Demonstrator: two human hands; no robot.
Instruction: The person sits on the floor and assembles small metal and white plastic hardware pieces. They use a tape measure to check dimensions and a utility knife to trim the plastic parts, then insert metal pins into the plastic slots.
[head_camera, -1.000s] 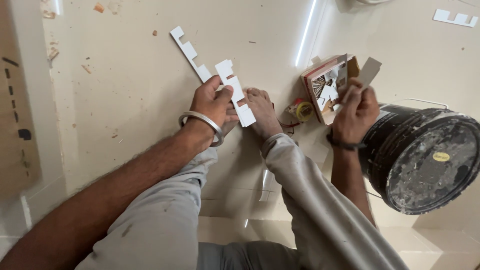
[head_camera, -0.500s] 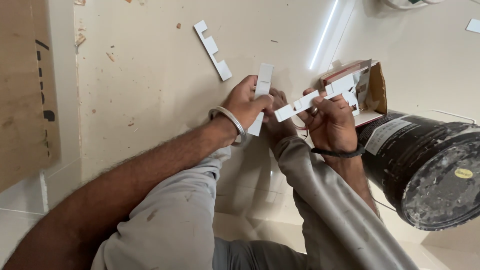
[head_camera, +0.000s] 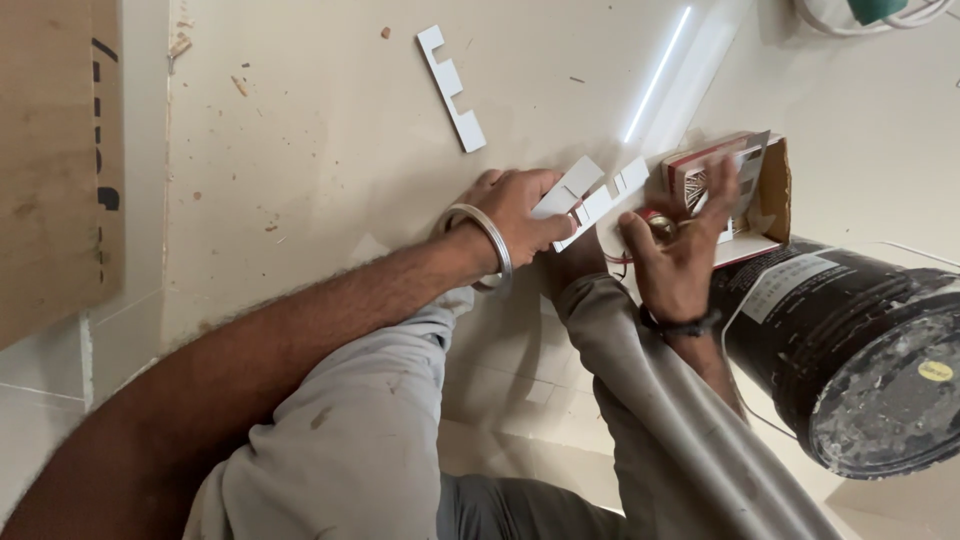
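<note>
My left hand (head_camera: 520, 208), with a metal bangle on the wrist, grips two interlocked white notched strips (head_camera: 592, 193) just above the beige floor. My right hand (head_camera: 676, 258), wearing a dark wristband, hovers at the strips' right end with its fingers spread and its thumb close to them. A small round red and gold object (head_camera: 660, 226) shows behind its fingers. Another white notched strip (head_camera: 452, 88) lies loose on the floor further away. My grey-trousered knees fill the lower part of the view.
An open cardboard box (head_camera: 772, 192) holding a red-edged packet sits just past my right hand. A black bucket (head_camera: 865, 350) lies on its side to the right. A wooden board (head_camera: 50, 150) lies at the left, cables (head_camera: 870, 12) at top right.
My right hand has let go of the notched strip and spread its fingers. The left hand still holds the joined strips, now lower and nearer the box.
</note>
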